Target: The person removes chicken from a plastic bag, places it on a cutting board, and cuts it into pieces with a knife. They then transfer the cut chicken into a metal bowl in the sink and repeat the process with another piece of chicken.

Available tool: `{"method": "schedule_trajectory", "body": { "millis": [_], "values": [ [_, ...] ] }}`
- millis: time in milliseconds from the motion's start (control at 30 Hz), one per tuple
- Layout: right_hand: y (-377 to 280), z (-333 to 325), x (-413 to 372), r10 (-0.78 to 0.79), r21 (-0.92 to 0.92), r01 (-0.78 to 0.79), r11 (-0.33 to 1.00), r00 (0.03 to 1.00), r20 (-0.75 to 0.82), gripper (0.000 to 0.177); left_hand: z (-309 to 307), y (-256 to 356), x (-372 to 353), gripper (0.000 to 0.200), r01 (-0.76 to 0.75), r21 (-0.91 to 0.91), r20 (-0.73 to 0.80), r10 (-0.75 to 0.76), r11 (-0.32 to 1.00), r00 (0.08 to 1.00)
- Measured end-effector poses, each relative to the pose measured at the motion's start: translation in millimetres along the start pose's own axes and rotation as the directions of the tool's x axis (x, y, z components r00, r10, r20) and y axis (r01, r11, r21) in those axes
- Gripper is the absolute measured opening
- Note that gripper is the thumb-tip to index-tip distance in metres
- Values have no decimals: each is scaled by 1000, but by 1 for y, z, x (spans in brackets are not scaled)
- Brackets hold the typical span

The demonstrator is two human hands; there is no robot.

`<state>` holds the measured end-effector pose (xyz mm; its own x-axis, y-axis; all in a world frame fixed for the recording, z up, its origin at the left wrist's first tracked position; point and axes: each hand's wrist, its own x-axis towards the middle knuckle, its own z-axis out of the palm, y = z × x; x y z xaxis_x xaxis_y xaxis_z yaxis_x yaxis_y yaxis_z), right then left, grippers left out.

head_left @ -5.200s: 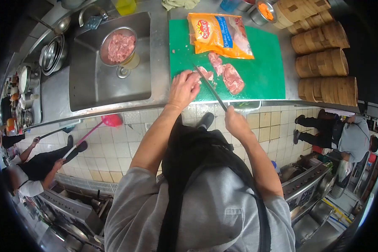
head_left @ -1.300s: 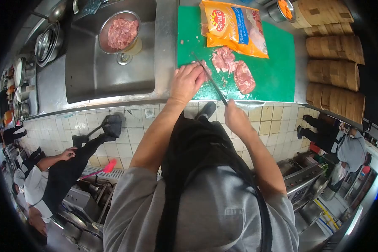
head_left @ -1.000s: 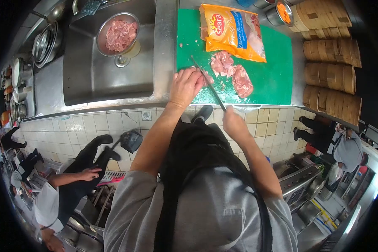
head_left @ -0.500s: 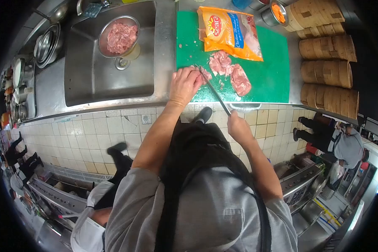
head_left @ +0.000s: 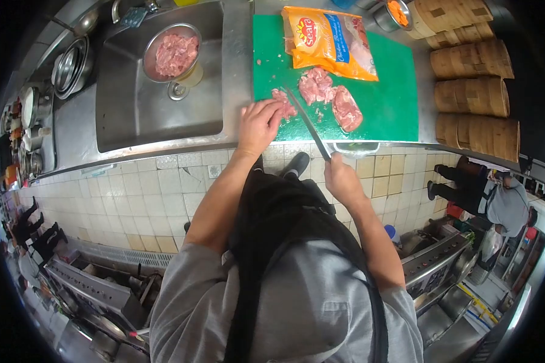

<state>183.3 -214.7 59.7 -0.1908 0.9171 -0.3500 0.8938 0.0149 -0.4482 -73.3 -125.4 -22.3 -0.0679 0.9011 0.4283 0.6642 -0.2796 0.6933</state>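
Head view: a smooth steel sink [head_left: 157,124] lies left of the left hand's [head_left: 258,128] fingers, a flat green board [head_left: 389,81] under them, a glossy orange bag [head_left: 327,45] beyond. Inside the sink, a round metal bowl [head_left: 151,68] holds raw meat [head_left: 175,55]. The right hand's [head_left: 344,180] fingers wrap a slim knife's [head_left: 309,125] handle; the left's, bent close together, touch moist meat pieces [head_left: 286,106], now less covered than before.

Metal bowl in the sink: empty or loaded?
Loaded. The metal bowl holds a mound of raw meat, with bare metal showing inside the rim.
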Motion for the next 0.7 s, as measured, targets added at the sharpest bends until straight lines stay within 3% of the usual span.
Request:
{"method": "schedule_trajectory", "body": {
  "millis": [233,467,700],
  "values": [
    [-3,7,4,-2,-34,5,999,998,68,19,2,0,3,12,-5,53,18,4,999,1000],
    [2,11,8,53,-63,-47,997,994,93,17,5,4,9,18,-104,66,62,100,992,993],
    [2,8,15,-9,8,9,1000,993,115,18,8,1,9,17,-101,51,46,99,994,994]
  ]
}}
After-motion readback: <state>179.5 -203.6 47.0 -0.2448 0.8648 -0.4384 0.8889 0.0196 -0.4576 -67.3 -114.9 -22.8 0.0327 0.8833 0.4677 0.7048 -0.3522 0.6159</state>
